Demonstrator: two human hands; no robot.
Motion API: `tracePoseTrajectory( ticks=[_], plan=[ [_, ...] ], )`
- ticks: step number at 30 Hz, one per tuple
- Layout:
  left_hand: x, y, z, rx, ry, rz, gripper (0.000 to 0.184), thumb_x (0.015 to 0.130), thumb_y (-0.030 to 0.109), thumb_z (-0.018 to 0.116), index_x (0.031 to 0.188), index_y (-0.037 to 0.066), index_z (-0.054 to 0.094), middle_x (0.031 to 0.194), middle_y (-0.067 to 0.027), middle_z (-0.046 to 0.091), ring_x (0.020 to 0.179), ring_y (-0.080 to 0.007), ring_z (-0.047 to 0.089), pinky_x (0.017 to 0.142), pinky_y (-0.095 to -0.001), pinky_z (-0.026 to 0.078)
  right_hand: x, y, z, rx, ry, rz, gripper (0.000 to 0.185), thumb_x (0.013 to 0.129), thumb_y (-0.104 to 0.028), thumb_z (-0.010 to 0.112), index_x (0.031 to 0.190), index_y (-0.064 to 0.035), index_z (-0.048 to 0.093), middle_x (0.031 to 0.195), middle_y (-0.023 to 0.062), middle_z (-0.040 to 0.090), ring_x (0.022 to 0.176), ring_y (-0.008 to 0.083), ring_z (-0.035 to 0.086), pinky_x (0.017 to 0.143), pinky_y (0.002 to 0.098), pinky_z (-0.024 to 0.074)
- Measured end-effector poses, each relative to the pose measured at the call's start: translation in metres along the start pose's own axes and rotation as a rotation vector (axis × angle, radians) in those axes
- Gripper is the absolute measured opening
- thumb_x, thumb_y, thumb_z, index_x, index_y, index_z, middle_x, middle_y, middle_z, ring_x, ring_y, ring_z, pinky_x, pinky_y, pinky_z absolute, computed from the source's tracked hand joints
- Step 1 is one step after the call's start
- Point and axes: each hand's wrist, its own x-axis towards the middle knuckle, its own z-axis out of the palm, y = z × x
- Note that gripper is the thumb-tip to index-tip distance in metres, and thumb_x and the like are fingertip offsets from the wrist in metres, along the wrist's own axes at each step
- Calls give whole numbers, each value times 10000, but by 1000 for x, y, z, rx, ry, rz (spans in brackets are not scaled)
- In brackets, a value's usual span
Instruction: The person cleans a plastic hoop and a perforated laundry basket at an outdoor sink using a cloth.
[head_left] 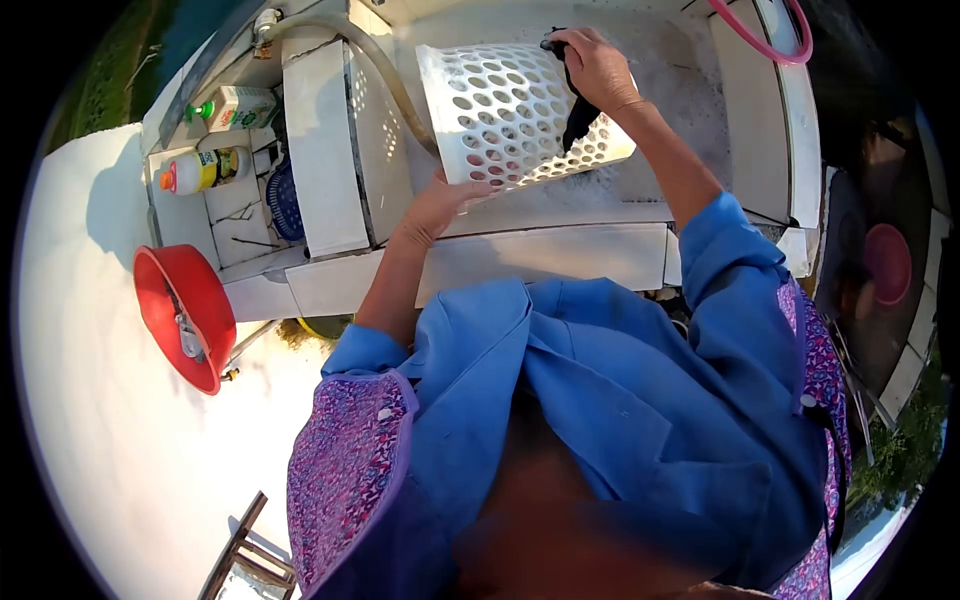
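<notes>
A white plastic basket (500, 105) with rows of oval holes lies tilted on its side over a tiled basin (690, 150) of sudsy water. My left hand (440, 205) grips the basket's lower left edge, thumb along the outside. On the upper right of the basket, my right hand (597, 72) is closed on a black cloth (580, 122), which hangs against the holed wall. The fingertips of my left hand are hidden behind the rim.
A hose (385, 75) runs from a tap (266, 22) into the basin. Bottles (215, 168) and a blue basket (284, 203) stand in a tiled compartment at left. A red basin (205, 310) sits lower left; a pink hoop-like rim (765, 45) rests at upper right.
</notes>
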Motion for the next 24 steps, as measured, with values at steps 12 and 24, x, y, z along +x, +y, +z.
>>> tracePoseTrajectory(
  ticks=[12, 24],
  plan=[
    [36, 56, -1, -254, 100, 134, 331, 843, 269, 507, 1050, 11, 504, 950, -84, 572, 817, -182, 578, 683, -306, 483, -35, -84, 5, -25, 115, -199, 317, 719, -80, 582, 1026, -156, 563, 1050, 27, 534, 963, 206, 522, 891, 389, 373],
    [21, 59, 15, -193, 200, 235, 422, 746, 17, 477, 1160, -8, 395, 1031, -123, 540, 864, -220, 577, 736, -340, 495, -102, 198, -47, -87, -251, 640, 347, 752, -58, 470, 1088, -113, 540, 1077, 168, 538, 996, 325, 503, 806, 391, 427]
  ],
)
